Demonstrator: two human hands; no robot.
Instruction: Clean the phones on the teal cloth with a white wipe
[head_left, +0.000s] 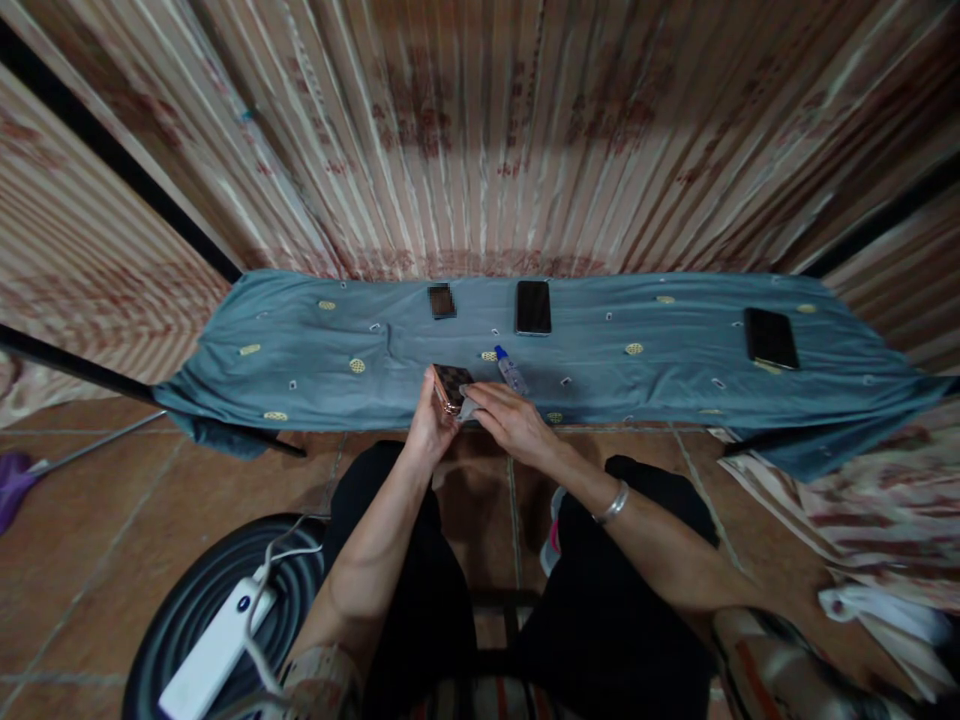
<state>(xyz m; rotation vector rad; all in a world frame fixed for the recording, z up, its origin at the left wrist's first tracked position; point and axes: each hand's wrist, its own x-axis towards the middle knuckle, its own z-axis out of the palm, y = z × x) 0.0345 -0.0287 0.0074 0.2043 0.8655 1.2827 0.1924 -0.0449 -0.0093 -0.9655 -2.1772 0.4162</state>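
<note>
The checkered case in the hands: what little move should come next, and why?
I'd probably slide the pale cloth gently across the top of the checkered case. The right hand already holds the cloth against the case, the left hand grips the case, and much of its checkered top shows uncovered.

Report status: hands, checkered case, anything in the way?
Left hand grips checkered case. Right hand holds grey cloth against it. Blue-capped bottle lies just beyond right hand; nothing visibly blocking.
</note>
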